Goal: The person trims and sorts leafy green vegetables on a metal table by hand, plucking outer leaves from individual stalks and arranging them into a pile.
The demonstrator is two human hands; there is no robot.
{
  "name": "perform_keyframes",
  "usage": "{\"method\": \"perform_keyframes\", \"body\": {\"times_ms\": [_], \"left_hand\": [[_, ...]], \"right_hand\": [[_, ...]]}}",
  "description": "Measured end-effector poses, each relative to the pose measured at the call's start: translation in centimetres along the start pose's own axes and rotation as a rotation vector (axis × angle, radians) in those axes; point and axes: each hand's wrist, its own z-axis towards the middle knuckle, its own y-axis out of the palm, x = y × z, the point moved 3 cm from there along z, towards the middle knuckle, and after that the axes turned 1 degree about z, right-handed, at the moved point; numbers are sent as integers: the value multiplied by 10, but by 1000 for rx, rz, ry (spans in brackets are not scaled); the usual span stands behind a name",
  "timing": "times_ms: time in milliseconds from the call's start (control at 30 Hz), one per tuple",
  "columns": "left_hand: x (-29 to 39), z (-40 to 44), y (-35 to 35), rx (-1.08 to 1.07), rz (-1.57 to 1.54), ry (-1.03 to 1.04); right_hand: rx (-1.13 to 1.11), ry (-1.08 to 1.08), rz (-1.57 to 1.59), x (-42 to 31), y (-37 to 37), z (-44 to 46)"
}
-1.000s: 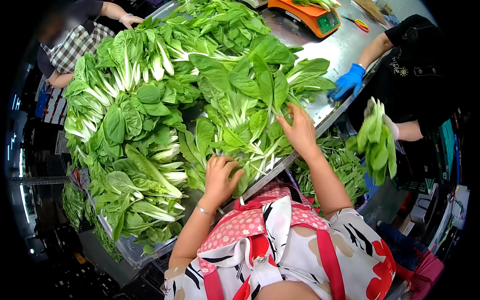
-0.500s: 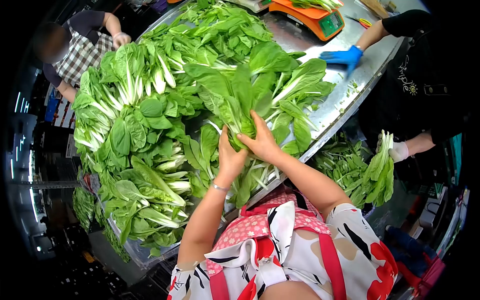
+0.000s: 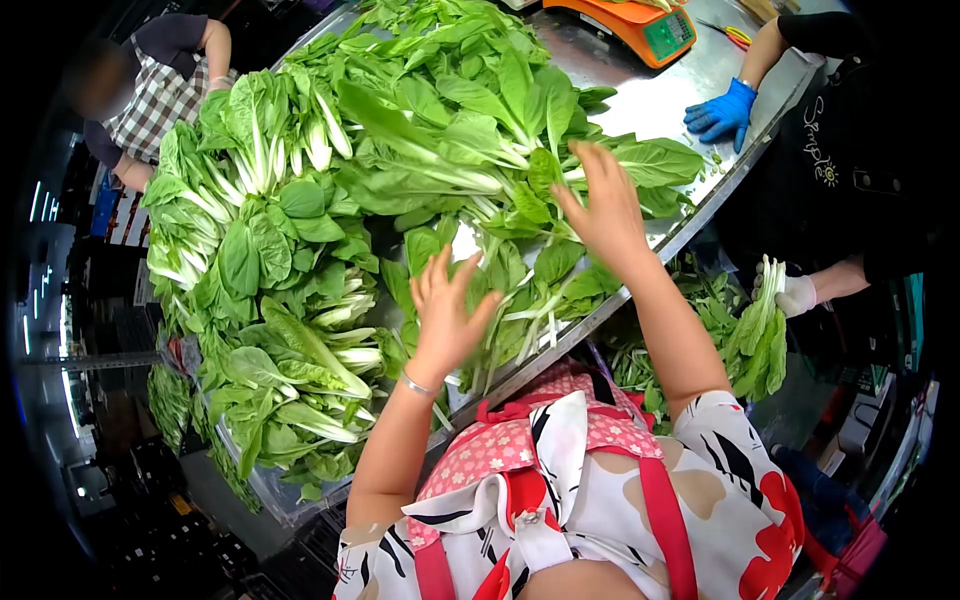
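My left hand (image 3: 447,315) is open with its fingers spread, above loose leaves near the table's front edge. Farther right, my right hand (image 3: 603,205) is also open, fingers apart, close to small leaves at the stem ends of a bunch of greens (image 3: 450,165). That bunch lies on the pile, its leaves towards the upper left. Loose leafy stalks (image 3: 530,300) are scattered between and below my hands. Many bunches with white stems (image 3: 262,140) lie along the left side of the metal table (image 3: 700,205).
An orange scale (image 3: 635,28) and scissors (image 3: 735,36) are at the back right. A co-worker's blue-gloved hand (image 3: 725,112) rests on the table; their other gloved hand (image 3: 795,296) holds a bunch (image 3: 760,345) beyond the edge. Another person (image 3: 165,95) stands at upper left.
Since half a second ago, my hands have let go of the gathered greens and moved apart. Those greens now lie on the pile. The co-worker's blue glove has shifted right.
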Motion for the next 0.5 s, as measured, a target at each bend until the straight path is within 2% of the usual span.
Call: {"method": "perform_keyframes", "body": {"times_ms": [100,133,167,200,300,367,400,500], "left_hand": [[-1,-27,7,-87,31,-25],[-5,-35,13,-136,57,44],[-10,-43,20,-184,83,114],[-18,-51,23,-167,23,159],[-34,-65,11,-222,17,200],[-36,-67,-1,-229,36,224],[-34,-66,-8,-188,28,182],[-22,-55,-12,-125,32,145]], "right_hand": [[-209,-76,-10,-10,21,-55],[-434,-60,38,-16,33,-73],[-495,-135,78,-19,46,-99],[-424,-317,-16,-30,47,-117],[-584,-329,238,-39,32,-120],[-514,-142,428,-31,25,-101],[-303,-181,325,-28,19,-88],[70,-124,117,-14,19,-58]]}}
